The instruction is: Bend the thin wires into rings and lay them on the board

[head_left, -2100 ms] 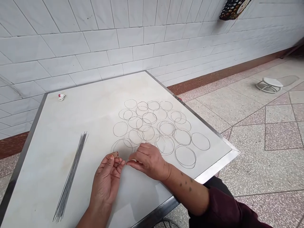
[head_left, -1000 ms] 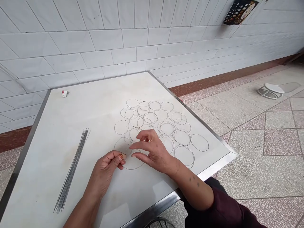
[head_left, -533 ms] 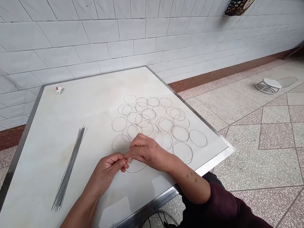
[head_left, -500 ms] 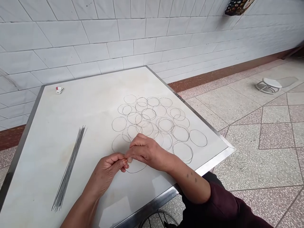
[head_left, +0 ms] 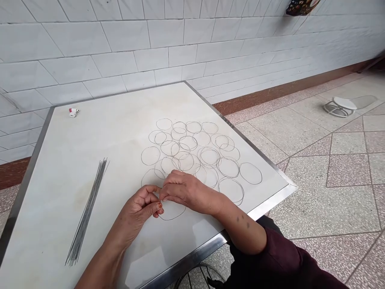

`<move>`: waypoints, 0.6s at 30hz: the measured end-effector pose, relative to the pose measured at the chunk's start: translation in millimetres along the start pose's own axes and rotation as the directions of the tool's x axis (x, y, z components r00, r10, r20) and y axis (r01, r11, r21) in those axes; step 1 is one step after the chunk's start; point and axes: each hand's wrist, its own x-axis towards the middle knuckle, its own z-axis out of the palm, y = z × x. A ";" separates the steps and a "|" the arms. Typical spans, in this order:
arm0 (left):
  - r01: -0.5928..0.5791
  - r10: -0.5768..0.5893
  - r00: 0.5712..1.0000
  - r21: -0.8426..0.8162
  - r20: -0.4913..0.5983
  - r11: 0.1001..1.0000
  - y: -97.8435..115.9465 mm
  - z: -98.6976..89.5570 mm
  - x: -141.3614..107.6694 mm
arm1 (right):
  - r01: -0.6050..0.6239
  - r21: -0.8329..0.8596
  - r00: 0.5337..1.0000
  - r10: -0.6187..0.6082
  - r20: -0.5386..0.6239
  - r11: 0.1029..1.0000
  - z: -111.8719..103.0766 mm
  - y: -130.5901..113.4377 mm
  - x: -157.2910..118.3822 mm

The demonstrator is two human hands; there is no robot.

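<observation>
A thin wire ring (head_left: 173, 219) hangs between my two hands near the table's front, its lower arc showing below the fingers. My left hand (head_left: 142, 206) pinches it from the left, thumb toward me. Pressed close on the other side, my right hand (head_left: 183, 190) grips the ring with bent fingers. Where the wire's ends meet is hidden by the fingertips. Just beyond the hands lie several wire rings (head_left: 228, 167), many overlapping. Left of my left hand rests a bundle of straight wires (head_left: 87, 212).
The white table (head_left: 120, 128) has a metal edge and stands against a tiled wall (head_left: 126, 36). A small red and white object (head_left: 73, 112) lies at its far left corner. A white stool (head_left: 341, 106) is on the floor at right.
My left index finger has lifted and shifted back slightly from the pinch. Both hands stay in nearly the same place with the ring. The view has shifted a little.
</observation>
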 end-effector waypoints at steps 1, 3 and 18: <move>0.000 0.000 1.000 -0.012 0.004 1.000 -0.2 0.2 0.3 | 0.002 -0.007 1.000 -0.002 0.007 1.000 0.2 -0.1 0.2; -0.003 0.003 1.000 -0.018 0.019 1.000 -0.4 0.4 0.8 | 0.007 -0.021 1.000 -0.007 0.007 1.000 0.0 -0.9 0.9; -0.033 0.032 0.999 0.018 0.042 0.999 -11.1 -3.6 2.8 | -0.010 0.081 1.000 0.011 -0.010 0.997 1.6 -0.1 0.5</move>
